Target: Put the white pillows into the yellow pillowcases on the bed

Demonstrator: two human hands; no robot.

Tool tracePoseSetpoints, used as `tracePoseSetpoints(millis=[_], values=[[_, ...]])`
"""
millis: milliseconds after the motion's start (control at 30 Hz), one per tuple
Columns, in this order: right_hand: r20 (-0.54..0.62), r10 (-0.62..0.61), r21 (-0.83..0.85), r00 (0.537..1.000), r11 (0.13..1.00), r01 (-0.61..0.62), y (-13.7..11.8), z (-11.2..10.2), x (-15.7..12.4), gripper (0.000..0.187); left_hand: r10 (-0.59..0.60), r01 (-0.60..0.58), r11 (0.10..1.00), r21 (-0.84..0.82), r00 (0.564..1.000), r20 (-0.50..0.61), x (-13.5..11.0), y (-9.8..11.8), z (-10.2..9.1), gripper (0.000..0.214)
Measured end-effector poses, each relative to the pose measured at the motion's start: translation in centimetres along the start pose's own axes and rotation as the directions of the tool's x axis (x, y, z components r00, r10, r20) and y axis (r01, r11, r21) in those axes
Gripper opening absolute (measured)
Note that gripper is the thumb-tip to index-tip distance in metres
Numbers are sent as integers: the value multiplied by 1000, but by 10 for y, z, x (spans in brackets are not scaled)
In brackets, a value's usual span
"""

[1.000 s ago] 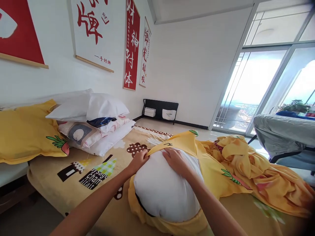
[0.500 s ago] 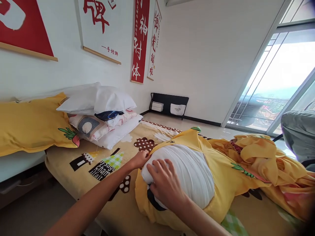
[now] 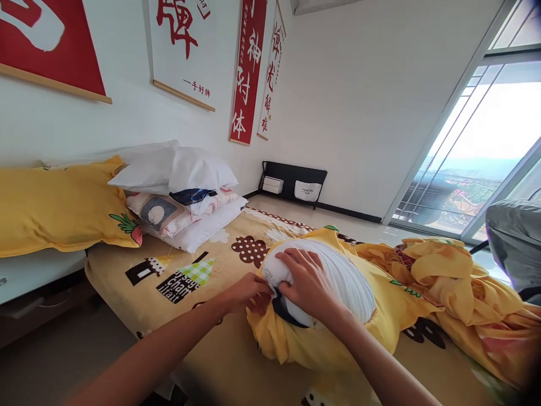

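A white pillow (image 3: pixel 350 276) lies partly inside a yellow pillowcase (image 3: pixel 384 293) on the bed, its end bulging out of the case's opening. My right hand (image 3: pixel 308 276) presses on that end, thumb and fingers gripping the white fabric. At the near left edge of the opening, my left hand (image 3: pixel 253 290) is closed with its fingertips on the pillowcase's edge, against the bunched pillow corner. Part of its grip is hidden. A dark patch shows on the pillow just below my right hand.
Stacked pillows (image 3: pixel 190 197) sit by the wall, beside a filled yellow pillow (image 3: pixel 63 208). Crumpled yellow fabric (image 3: pixel 456 276) lies at right on the patterned bed cover (image 3: pixel 228 349). A grey covered object (image 3: pixel 515 242) stands at the right edge, near the glass door (image 3: pixel 465 146).
My left hand has moved from the far edge of the opening down to the near left edge. My right hand has shifted up and right on the pillow's end. The view has shifted slightly.
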State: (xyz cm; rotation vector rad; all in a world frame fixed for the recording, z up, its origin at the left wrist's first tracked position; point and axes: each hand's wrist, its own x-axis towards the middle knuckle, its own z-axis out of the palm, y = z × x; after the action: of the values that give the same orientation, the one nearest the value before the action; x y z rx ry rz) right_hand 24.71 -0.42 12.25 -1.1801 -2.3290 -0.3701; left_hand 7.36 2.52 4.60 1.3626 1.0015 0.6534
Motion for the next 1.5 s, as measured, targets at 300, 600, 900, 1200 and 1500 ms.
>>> tracePoseSetpoints(millis=[300,600,900,1200,1500], values=[[15,-67,-93,998,993,68,2,-8,-6,46,82,-135,978,-160,950,-300,14,-8,31,14],[294,-12,-146,956,988,57,17,-18,8,27,191,-337,874,-351,901,-390,9,-17,42,21],[634,-151,154,759,986,68,10,65,-11,20,392,-347,919,186,849,-355,0,-8,37,27],[326,41,324,945,934,-152,113,-20,14,34,346,-196,897,396,870,-352,0,-4,40,20],[476,141,-111,868,989,-100,102,101,-55,48,468,-254,822,510,812,-350,5,-8,47,22]])
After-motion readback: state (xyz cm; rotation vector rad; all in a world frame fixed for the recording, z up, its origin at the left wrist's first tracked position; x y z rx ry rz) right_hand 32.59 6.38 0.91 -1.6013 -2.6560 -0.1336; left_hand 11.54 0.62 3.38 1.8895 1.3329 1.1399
